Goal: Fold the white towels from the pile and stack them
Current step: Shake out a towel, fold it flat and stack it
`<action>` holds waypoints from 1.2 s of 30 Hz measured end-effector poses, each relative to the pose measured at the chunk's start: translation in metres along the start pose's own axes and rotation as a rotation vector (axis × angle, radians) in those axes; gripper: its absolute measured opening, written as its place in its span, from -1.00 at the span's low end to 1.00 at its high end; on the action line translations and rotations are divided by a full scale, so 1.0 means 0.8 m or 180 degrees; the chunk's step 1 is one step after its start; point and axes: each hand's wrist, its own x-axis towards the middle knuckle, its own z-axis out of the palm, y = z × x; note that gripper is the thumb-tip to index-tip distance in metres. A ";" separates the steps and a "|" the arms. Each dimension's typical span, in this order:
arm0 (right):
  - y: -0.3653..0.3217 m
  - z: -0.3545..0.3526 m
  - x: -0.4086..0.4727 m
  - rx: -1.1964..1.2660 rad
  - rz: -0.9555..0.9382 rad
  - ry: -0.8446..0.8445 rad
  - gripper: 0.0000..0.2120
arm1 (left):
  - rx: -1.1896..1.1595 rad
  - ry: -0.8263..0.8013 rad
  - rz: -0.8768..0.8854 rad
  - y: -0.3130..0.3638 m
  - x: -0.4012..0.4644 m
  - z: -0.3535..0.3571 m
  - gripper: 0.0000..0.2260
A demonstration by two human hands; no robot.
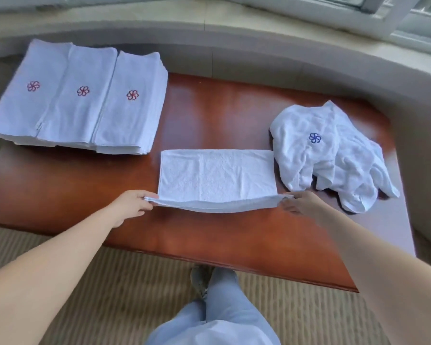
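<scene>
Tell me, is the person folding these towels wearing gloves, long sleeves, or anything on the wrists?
No. The left hand and right hand are bare, with no gloves, rings, watch or bracelet in view. Both forearms are uncovered as far as the picture shows; no sleeve appears.

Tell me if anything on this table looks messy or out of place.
Only the crumpled towels on the right, an unfolded heap. The folded stacks lie neat at the left, and both hands hold the middle towel evenly.
</scene>
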 end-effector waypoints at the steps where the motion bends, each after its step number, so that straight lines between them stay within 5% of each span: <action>1: -0.011 -0.003 0.012 0.0066 -0.0104 0.0093 -0.88 | -0.0069 0.0039 0.0038 0.012 0.008 -0.004 -0.76; 15: -0.100 -0.007 0.174 0.0555 -0.0217 0.0765 -0.80 | -0.0608 0.0797 0.0153 0.119 0.168 -0.007 -0.90; 30: -0.091 0.025 0.236 0.0299 -0.0435 0.1146 -0.77 | -0.0401 0.1333 -0.0142 0.105 0.245 0.027 -0.90; 34: -0.093 0.036 0.231 0.0404 -0.0456 0.1229 -0.77 | -0.0347 0.1636 0.0037 0.099 0.237 0.043 -0.88; 36: -0.088 0.048 0.220 0.0323 -0.0537 0.1339 -0.62 | -0.0048 0.1731 0.0340 0.098 0.225 0.060 -0.77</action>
